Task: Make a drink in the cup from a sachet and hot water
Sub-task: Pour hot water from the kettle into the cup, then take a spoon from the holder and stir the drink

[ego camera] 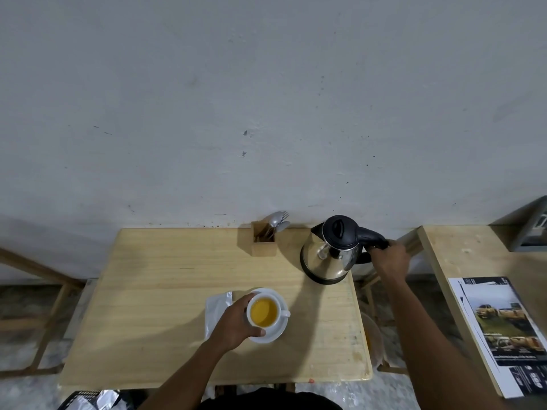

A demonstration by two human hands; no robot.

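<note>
A white cup full of yellow-orange liquid stands on a white saucer near the middle of the wooden table. My left hand wraps around the cup's left side. Just left of the saucer lies a silver sachet, partly under my left hand. At the table's back right corner stands a steel kettle with a black lid, and my right hand grips its black handle.
A wooden holder with spoons and a fork stands at the back, left of the kettle. A second wooden table on the right carries printed leaflets. Silver packaging lies at the bottom left. A grey wall rises behind.
</note>
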